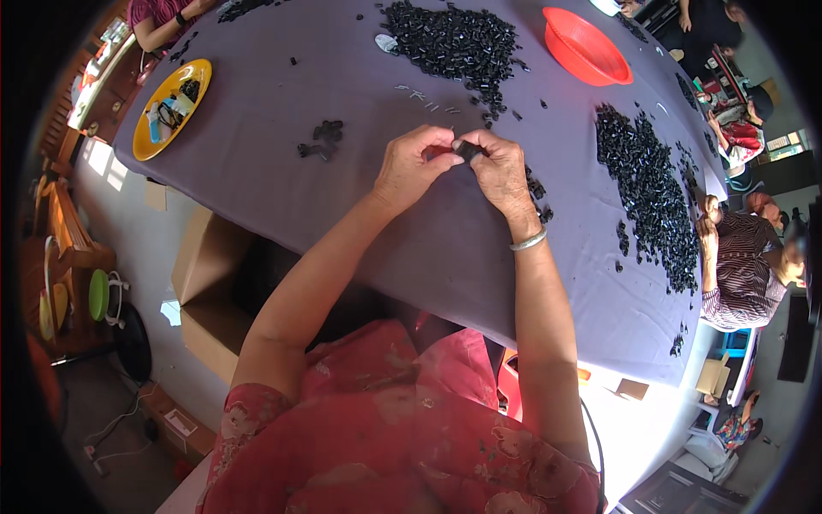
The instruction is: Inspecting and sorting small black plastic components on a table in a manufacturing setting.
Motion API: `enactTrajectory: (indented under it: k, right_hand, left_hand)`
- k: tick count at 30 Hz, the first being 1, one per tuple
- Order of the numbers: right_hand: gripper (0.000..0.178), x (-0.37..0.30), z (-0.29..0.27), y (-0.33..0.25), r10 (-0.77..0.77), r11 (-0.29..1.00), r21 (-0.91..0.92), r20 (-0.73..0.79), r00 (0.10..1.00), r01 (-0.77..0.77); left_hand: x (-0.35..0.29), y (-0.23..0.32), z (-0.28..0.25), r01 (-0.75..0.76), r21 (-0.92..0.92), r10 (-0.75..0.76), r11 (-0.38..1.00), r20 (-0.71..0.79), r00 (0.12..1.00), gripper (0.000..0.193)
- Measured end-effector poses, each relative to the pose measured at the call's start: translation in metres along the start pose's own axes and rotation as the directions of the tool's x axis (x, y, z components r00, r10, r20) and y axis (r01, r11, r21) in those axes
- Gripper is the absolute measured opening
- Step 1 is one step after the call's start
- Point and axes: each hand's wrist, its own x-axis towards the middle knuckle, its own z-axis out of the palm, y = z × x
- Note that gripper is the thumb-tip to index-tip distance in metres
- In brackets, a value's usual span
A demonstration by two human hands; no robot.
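Left hand (pixel 411 164) and right hand (pixel 502 170), nearly closed, pinched a black piece (pixel 467 151); light, steady pressure seemed best.

A red top (pixel 377 454), patterned with pale flowers (pixel 514 440) and some darker marks, has short, loose sleeves (pixel 261 401); a smooth silvery bangle (pixel 528 241) circles the right wrist (pixel 523 226).
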Motion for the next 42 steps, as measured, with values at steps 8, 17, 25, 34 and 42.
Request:
enactTrajectory:
  k: [8,17,25,34,42]
  right_hand:
    - [0.01,0.002,0.006,0.003,0.177,0.983,0.064,-0.042,0.983,-0.174]
    - [0.014,0.004,-0.025,0.015,0.064,0.996,-0.065,0.111,0.992,-0.057]
    - [0.017,-0.006,-0.008,-0.007,-0.007,0.938,-0.337,0.225,0.974,0.085]
    - [0.009,-0.002,0.0,-0.003,0.0,0.995,-0.101,0.093,0.996,0.01]
    - [0.033,0.0,-0.002,-0.005,0.128,0.93,0.319,0.177,0.976,-0.18]
  left_hand:
    - [-0.002,-0.009,0.002,0.181,-0.166,-0.197,0.969,-0.086,0.977,0.014]
    - [0.003,-0.007,0.003,0.149,-0.13,-0.161,0.98,-0.094,0.982,0.012]
    - [0.002,0.013,0.0,0.283,-0.229,-0.315,0.931,-0.117,0.942,0.012]
    - [0.0,0.009,-0.002,0.165,-0.025,-0.166,0.986,-0.062,0.984,0.017]
    - [0.001,0.007,0.0,-0.042,-0.043,0.039,0.998,-0.057,0.998,0.016]
